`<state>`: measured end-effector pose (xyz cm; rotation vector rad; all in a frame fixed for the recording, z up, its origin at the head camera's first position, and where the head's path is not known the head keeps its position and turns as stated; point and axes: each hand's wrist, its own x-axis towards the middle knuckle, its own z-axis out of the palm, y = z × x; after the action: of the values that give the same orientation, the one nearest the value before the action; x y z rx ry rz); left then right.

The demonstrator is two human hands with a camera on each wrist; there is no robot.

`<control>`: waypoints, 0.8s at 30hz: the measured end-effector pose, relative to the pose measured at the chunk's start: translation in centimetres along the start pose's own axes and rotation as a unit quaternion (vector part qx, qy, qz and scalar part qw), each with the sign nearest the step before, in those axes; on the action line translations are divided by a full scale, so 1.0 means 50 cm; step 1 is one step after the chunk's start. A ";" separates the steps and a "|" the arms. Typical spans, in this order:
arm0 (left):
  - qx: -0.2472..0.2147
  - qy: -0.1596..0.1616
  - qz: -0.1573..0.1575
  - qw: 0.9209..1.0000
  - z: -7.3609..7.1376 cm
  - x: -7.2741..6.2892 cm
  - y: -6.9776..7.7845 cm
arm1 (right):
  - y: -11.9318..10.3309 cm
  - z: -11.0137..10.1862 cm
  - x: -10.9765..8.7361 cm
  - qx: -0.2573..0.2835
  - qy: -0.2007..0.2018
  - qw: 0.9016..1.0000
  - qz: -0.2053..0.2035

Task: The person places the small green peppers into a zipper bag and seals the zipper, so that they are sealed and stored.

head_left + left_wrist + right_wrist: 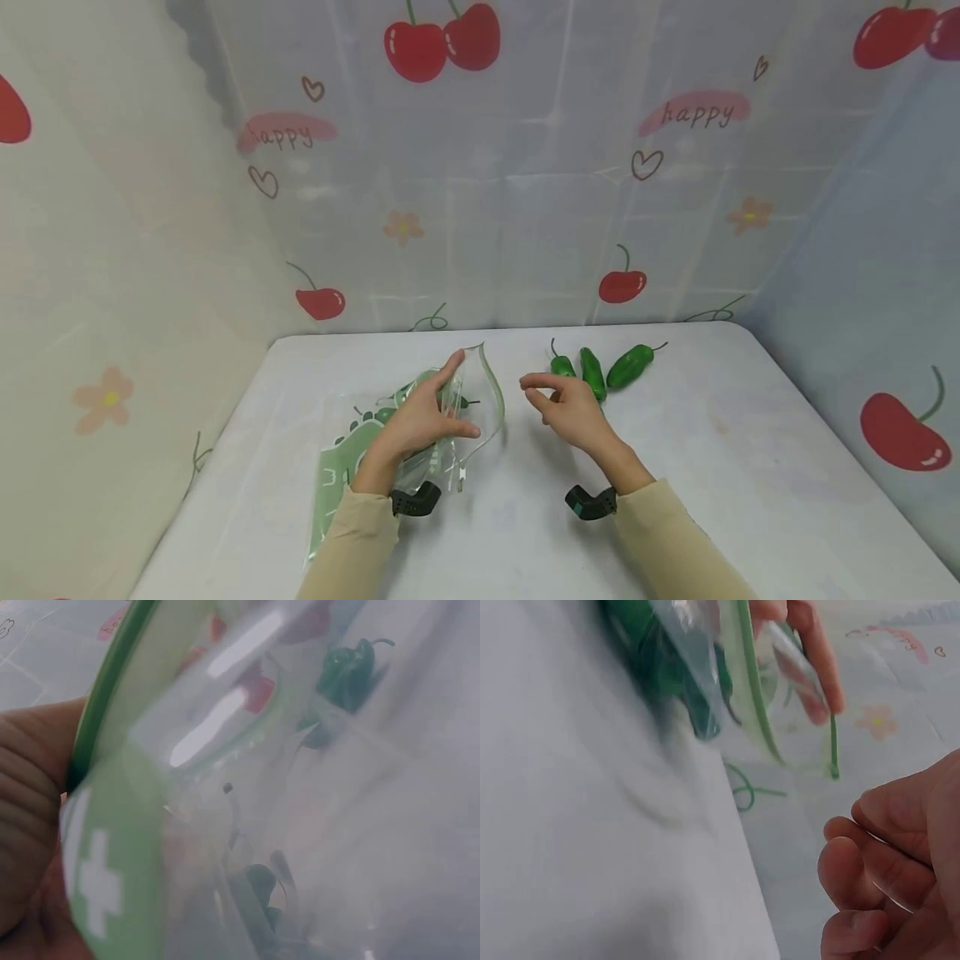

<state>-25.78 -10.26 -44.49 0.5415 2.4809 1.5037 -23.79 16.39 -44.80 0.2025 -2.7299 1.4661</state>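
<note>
My left hand (pixel 418 421) is at the mouth of a clear zip bag (pixel 330 483) with a green-and-white print. Its thumb and index finger are spread apart and straight, and the bag's mouth gapes to the right with its green zip edge (pixel 497 396) bowed out. Green peppers (pixel 384 414) show through the plastic inside. My right hand (pixel 573 410) hovers to the right of the mouth, fingers loosely bent and holding nothing. Just beyond it lie three green peppers, one upright-looking (pixel 592 372), one slanting right (pixel 632 365) and one partly hidden by the hand (pixel 562 365).
The white table (pixel 720 500) has rounded far corners. Behind it and along both sides hangs a pale curtain (pixel 525 208) printed with cherries, hearts and flowers. Each wrist wears a black band, one on the left (pixel 417 500) and one on the right (pixel 591 503).
</note>
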 end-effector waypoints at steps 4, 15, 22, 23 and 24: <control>-0.007 -0.003 0.003 1.000 -0.001 -0.001 -0.001 | 0.032 -0.030 0.004 -0.012 -0.013 1.000 0.000; -0.002 -0.007 0.005 1.000 -0.003 -0.002 0.000 | 0.093 -0.120 0.022 -0.067 -0.015 0.997 -0.026; 0.010 -0.010 0.009 1.000 0.002 0.003 -0.003 | 0.122 -0.172 0.034 -0.085 -0.006 0.996 -0.019; 0.012 -0.008 0.008 1.000 0.002 0.002 -0.004 | 0.127 -0.178 0.037 -0.093 -0.003 0.995 -0.020; 0.015 -0.008 0.006 1.000 0.002 0.002 -0.004 | 0.132 -0.184 0.041 -0.100 -0.002 0.995 -0.021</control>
<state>-25.87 -10.24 -44.72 0.5724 2.4960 1.4642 -26.97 27.44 -44.96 0.2539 -2.8321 1.1721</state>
